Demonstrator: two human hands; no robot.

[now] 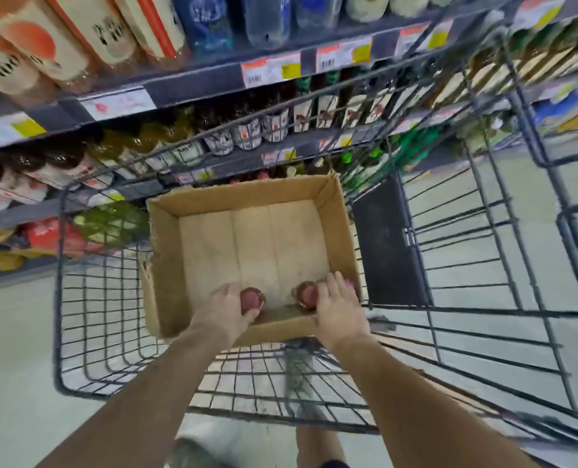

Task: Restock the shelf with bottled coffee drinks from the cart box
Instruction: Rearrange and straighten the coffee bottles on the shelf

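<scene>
Cardboard box (165,265) sits open inside a wire cart (88,332), its bottom mostly bare. Bottles with red caps stand at its near edge: one on the left (252,297), one on the right (306,293), a third (349,284) mostly hidden beside it. Left hand (226,307) curls around the left bottle's top. Right hand (340,307) rests on the right pair, fingers fairly straight; firm grip cannot be told. Shelf (213,86) beyond the cart holds rows of bottled drinks and price tags (270,69).
</scene>
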